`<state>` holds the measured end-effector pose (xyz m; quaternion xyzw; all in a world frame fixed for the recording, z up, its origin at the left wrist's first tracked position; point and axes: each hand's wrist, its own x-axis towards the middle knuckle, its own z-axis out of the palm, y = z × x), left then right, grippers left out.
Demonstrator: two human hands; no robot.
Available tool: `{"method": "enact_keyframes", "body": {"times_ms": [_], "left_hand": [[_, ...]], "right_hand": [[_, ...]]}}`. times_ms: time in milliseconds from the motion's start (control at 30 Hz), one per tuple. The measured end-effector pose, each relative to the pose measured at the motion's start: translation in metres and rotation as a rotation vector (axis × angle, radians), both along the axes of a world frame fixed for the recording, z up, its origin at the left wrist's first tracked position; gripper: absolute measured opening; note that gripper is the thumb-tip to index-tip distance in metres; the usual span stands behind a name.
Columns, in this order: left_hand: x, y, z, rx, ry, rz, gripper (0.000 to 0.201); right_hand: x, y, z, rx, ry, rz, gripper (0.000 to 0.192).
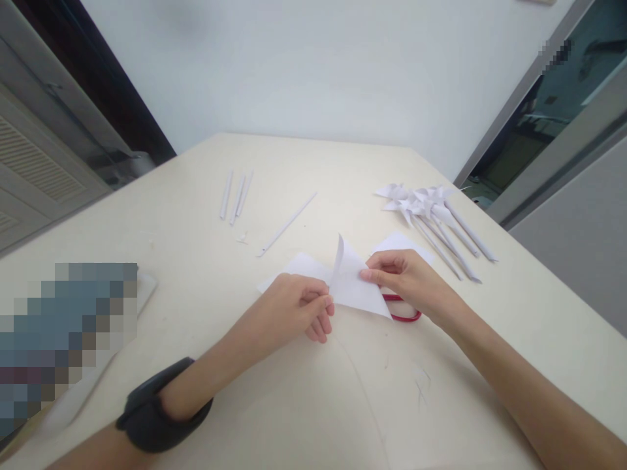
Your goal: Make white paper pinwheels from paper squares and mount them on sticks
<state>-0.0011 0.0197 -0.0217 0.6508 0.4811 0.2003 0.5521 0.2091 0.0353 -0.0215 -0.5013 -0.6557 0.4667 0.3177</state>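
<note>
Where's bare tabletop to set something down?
Bare: between the lone paper stick and pinwheels, towards the wall; also left of the three sticks. Crowded: around the left hand and right hand, with the curled sheet, white paper and red handles.

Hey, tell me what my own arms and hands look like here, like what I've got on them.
Your left hand and right hand are both ungloved, and no sleeves show on either forearm. A wide black watch-like band wraps the left wrist; the right wrist shows nothing worn.

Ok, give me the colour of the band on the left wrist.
Black wristband, clearest in the head view.
</note>
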Motion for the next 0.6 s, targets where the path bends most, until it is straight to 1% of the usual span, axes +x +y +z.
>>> {"method": "enact_keyframes", "body": {"times_ms": [67,167,300,367,533,600], "left_hand": [[-0.001,0.0,0.0,0.008,-0.001,0.001,0.022],[-0.003,0.0,0.0,0.02,0.001,0.009,0.022],[-0.004,0.002,0.0,0.032,0.012,0.032,0.022],[-0.004,0.003,0.001,0.034,0.015,0.037,0.021],[-0.001,0.003,0.006,0.019,0.019,0.041,0.023],[-0.002,0.003,0.01,0.021,0.016,0.053,0.023]], "right_hand": [[0.001,0.001,-0.002,0.007,-0.011,-0.014,0.026],[0.0,0.0,-0.002,0.061,-0.042,-0.046,0.031],[0.001,0.0,-0.001,0.092,-0.158,0.051,0.032],[0.001,0.001,-0.001,0.105,-0.194,0.074,0.035],[-0.001,0.0,0.001,0.171,-0.21,-0.022,0.035],[-0.003,-0.002,0.003,0.174,-0.218,-0.034,0.035]]}}
